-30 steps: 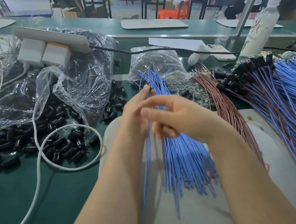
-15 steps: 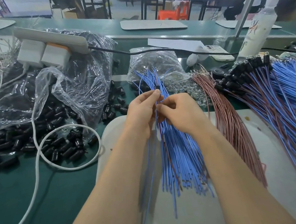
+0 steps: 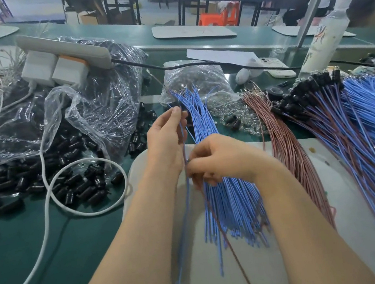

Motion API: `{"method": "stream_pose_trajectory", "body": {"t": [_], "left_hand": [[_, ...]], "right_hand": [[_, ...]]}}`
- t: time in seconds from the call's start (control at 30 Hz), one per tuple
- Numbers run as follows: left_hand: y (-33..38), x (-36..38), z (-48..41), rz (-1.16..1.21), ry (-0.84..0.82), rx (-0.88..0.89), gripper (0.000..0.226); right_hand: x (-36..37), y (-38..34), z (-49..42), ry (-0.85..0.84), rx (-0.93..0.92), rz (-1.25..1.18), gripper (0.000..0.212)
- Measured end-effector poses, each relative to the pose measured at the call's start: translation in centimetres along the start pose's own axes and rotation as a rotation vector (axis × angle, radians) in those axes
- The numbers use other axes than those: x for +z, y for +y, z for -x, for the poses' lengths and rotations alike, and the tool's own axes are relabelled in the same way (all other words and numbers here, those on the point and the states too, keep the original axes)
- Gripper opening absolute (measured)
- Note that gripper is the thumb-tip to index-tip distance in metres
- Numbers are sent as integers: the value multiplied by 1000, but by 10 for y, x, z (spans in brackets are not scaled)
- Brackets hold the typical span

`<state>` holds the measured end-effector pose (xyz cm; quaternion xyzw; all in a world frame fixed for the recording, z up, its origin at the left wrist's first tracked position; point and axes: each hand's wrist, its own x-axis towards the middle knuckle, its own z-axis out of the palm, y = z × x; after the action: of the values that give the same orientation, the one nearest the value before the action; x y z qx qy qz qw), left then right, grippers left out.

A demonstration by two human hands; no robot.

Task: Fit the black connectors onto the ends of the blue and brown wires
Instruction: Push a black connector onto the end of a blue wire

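Working at the near edge of a green counter [image 3: 8, 237], over a white rounded work mat [image 3: 205, 282]. Pinching, with the left hand [image 3: 166, 142], the top end of a single thin blue wire [image 3: 182, 249], thumb and forefinger closed on it beside a small dark piece, probably one black plastic connector [image 3: 181, 109], though too small for telling whether seated. Gripping, with the right hand [image 3: 222, 161], fingers curled tight, the same blue strand together with a thin brown wire [image 3: 236, 261] lower down, apparently for keeping the pair taut and aligned while feeding the ends into the connector. Letting both strands trail off toward the near edge.

Keeping the fanned bundle of bare blue wires [image 3: 233, 207] directly beneath the hands and the curved bundle of bare brown wires [image 3: 291, 156] just to its right, presumably for quick picking.

Leaving the heap of loose black cylindrical connectors [image 3: 75, 182] spilling from a crumpled clear plastic bag [image 3: 96, 111] toward the left edge, within easy reach of the left hand.

Piling finished blue-and-brown pairs with black caps [image 3: 337, 127] toward the right edge, apart from the raw stock, seemingly for avoiding mix-ups.

Judging by the piles, sitting mid-batch, with plenty of bare ends waiting for fitting.
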<state>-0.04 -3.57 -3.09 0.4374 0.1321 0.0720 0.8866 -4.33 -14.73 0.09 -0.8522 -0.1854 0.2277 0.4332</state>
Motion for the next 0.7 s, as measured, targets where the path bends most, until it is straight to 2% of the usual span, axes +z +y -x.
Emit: {"method": "stream_pose_trajectory", "body": {"t": [0.13, 0.23, 0.3, 0.43, 0.5, 0.57, 0.7], "left_hand": [[6, -8, -3, 74, 21, -42, 9], [6, -6, -3, 57, -5, -47, 10], [4, -2, 0, 32, -16, -50, 10], [-1, 2, 3, -22, -56, -54, 9], [-3, 2, 4, -68, -90, -50, 8], [-4, 3, 5, -106, -127, -44, 7], [-7, 4, 9, -163, -185, -44, 7]], "right_hand": [[4, -13, 11, -413, -93, -94, 22], [6, -16, 13, -502, -81, -93, 24], [5, -14, 11, -392, -69, -80, 26], [-3, -1, -2, 246, -64, -56, 26], [-5, 6, -9, 485, -41, -79, 22], [-6, 12, -13, 584, -8, -99, 17], [-5, 17, -17, 656, -4, -89, 17]]}}
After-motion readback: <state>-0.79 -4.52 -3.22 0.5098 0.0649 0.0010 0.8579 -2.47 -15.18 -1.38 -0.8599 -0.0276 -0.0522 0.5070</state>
